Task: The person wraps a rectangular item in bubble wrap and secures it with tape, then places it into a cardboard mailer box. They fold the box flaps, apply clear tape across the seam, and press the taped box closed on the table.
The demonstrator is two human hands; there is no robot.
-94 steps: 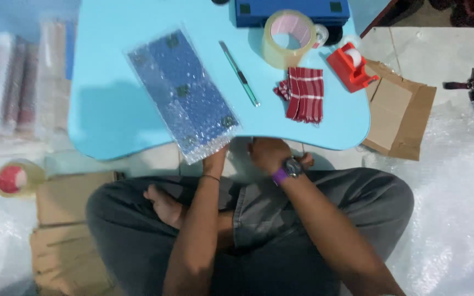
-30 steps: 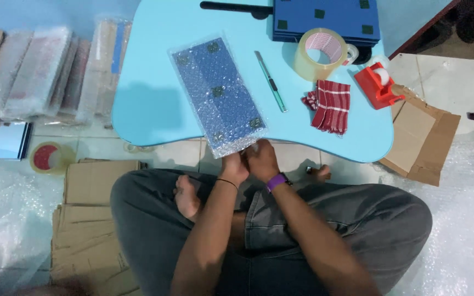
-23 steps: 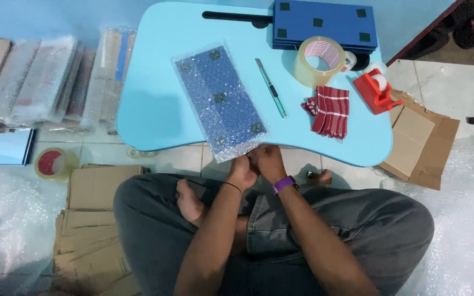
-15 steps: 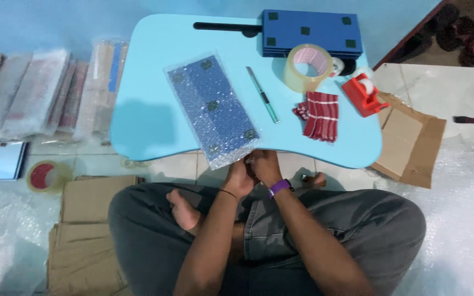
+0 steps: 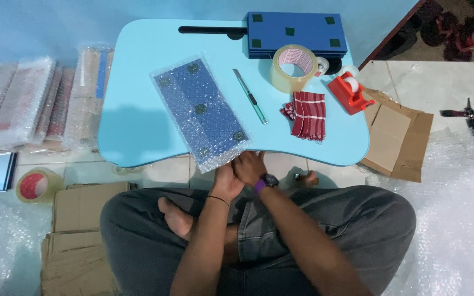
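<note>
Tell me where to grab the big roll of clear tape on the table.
Take the tape roll from above, one side of its ring pinched through the open core. It lies flat with the hole facing up, and the blue board crowds its far side.

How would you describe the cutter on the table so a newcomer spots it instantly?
On the light blue table, look between the bubble-wrapped blue panel and the roll of clear tape. The cutter lies there: the only slim, pen-like green thing.
</note>
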